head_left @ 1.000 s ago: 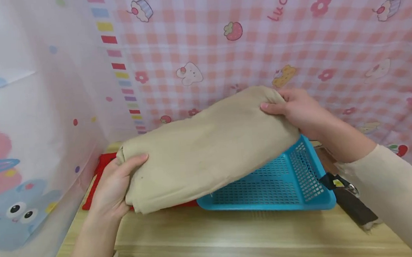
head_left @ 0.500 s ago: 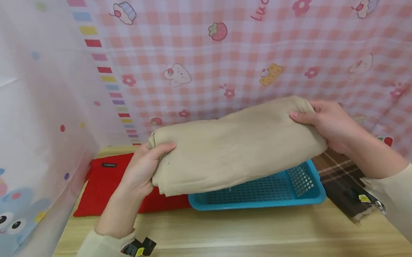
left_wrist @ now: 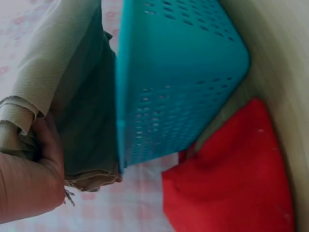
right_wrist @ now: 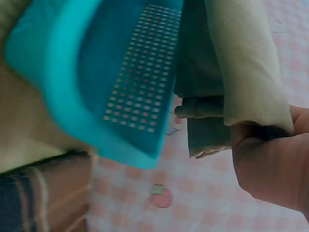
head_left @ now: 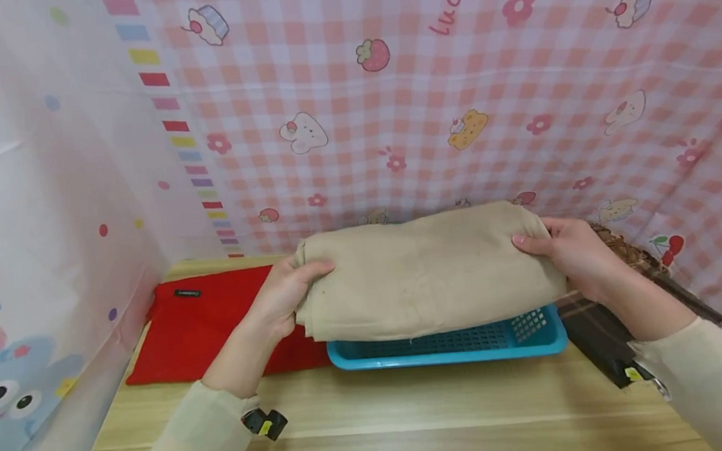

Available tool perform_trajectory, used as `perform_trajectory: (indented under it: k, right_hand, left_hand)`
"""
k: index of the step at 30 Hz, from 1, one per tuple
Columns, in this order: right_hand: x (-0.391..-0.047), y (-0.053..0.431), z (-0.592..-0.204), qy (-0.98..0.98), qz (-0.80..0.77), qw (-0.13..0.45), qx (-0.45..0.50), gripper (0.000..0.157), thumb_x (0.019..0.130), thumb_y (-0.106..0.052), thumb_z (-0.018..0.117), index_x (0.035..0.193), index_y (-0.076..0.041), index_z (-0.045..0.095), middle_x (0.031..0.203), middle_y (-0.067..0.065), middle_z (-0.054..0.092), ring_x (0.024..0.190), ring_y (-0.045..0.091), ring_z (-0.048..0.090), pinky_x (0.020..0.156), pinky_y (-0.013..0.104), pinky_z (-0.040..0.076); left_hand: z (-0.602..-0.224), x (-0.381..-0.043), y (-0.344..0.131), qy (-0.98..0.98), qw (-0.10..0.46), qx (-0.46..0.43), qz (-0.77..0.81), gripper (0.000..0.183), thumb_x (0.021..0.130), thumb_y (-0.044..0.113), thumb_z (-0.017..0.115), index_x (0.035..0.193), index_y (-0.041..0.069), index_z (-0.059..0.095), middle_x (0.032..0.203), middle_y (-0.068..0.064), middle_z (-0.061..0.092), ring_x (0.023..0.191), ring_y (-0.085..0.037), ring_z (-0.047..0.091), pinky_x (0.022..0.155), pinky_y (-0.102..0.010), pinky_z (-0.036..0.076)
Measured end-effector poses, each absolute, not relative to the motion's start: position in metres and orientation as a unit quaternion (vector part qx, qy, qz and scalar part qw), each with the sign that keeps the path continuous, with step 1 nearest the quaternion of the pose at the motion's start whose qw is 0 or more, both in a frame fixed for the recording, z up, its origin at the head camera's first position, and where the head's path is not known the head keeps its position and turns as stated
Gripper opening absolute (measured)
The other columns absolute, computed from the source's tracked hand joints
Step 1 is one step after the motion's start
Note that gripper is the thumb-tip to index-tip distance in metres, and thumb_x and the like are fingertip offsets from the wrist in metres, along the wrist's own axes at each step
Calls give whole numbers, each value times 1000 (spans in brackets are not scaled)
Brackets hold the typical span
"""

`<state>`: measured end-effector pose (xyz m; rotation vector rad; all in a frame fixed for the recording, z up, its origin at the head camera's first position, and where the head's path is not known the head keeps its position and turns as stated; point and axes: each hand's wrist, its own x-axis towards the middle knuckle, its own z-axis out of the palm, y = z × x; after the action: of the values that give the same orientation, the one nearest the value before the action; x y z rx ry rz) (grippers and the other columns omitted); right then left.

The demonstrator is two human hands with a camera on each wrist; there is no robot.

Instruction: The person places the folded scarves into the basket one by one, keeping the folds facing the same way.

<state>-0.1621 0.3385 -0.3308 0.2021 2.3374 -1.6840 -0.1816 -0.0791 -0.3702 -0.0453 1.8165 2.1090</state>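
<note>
A folded beige scarf (head_left: 427,270) spans both hands above a blue perforated plastic basket (head_left: 446,358). My left hand (head_left: 278,298) grips its left end, thumb on top and fingers underneath. On the other end my right hand (head_left: 579,252) pinches in the same way, a little higher. The scarf covers most of the basket's opening, leaving the front rim and right inner wall showing. In the left wrist view, a few fringe threads (left_wrist: 70,195) hang from the layered folds beside the basket (left_wrist: 169,96). The right wrist view shows the scarf's folded edge (right_wrist: 251,63) over the basket rim (right_wrist: 63,82).
A folded red cloth (head_left: 211,327) with a small dark label lies left of the basket, partly behind the left arm. To the right lies a brown plaid fringed cloth (head_left: 595,335), partly under the right arm. A pink checked curtain (head_left: 340,101) hangs behind the wooden table (head_left: 412,417).
Both hands have brought the scarf to the right and down over the basket, and it has come closer to level. Less of the basket's inside shows, and more of the red cloth.
</note>
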Motion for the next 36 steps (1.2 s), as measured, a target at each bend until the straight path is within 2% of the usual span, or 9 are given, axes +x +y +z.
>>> perform_trajectory:
  k: [4, 11, 15, 24, 29, 36]
  right_hand:
    - [-158, 341, -350, 815, -560, 136, 64, 61, 104, -34, 68, 148, 5, 50, 94, -3, 73, 79, 21, 73, 72, 45, 63]
    - [-153, 345, -376, 815, -556, 144, 76, 55, 104, -28, 68, 143, 8, 54, 91, 0, 74, 80, 22, 74, 73, 44, 63]
    - [-153, 346, -383, 825, -542, 142, 75, 55, 105, -26, 67, 146, 8, 52, 93, 2, 74, 82, 22, 74, 73, 44, 62]
    - [-156, 343, -396, 863, -490, 114, 47, 43, 106, -20, 64, 133, 12, 61, 92, 7, 74, 77, 19, 71, 68, 39, 61]
    - [-158, 341, -397, 881, -462, 98, 36, 38, 106, -18, 65, 130, 12, 64, 93, 10, 74, 77, 20, 70, 66, 38, 60]
    - [-159, 337, -399, 915, -398, 68, 8, 28, 101, -10, 69, 116, 13, 69, 90, 15, 73, 75, 18, 67, 62, 35, 56]
  left_hand:
    - [-379, -186, -75, 654, 185, -29, 733, 26, 99, 17, 71, 118, 2, 62, 92, -3, 73, 79, -18, 73, 73, -34, 63]
    - [-392, -190, -65, 681, 200, -33, 703, 29, 98, 13, 71, 124, 1, 63, 101, -8, 72, 83, -22, 73, 75, -36, 63]
    - [-397, -191, -61, 689, 200, -32, 696, 32, 98, 12, 71, 127, 0, 63, 104, -11, 72, 85, -23, 73, 76, -37, 63]
    - [-398, -194, -54, 717, 186, -41, 671, 29, 100, 9, 69, 126, -3, 66, 109, -16, 72, 84, -24, 74, 77, -40, 64]
    - [-396, -195, -49, 731, 166, -40, 661, 27, 100, 8, 68, 125, -3, 68, 106, -17, 72, 80, -23, 73, 75, -38, 64]
    - [-397, -198, -42, 778, 132, -17, 614, 15, 96, 1, 66, 108, -5, 73, 90, -15, 72, 72, -22, 71, 69, -33, 63]
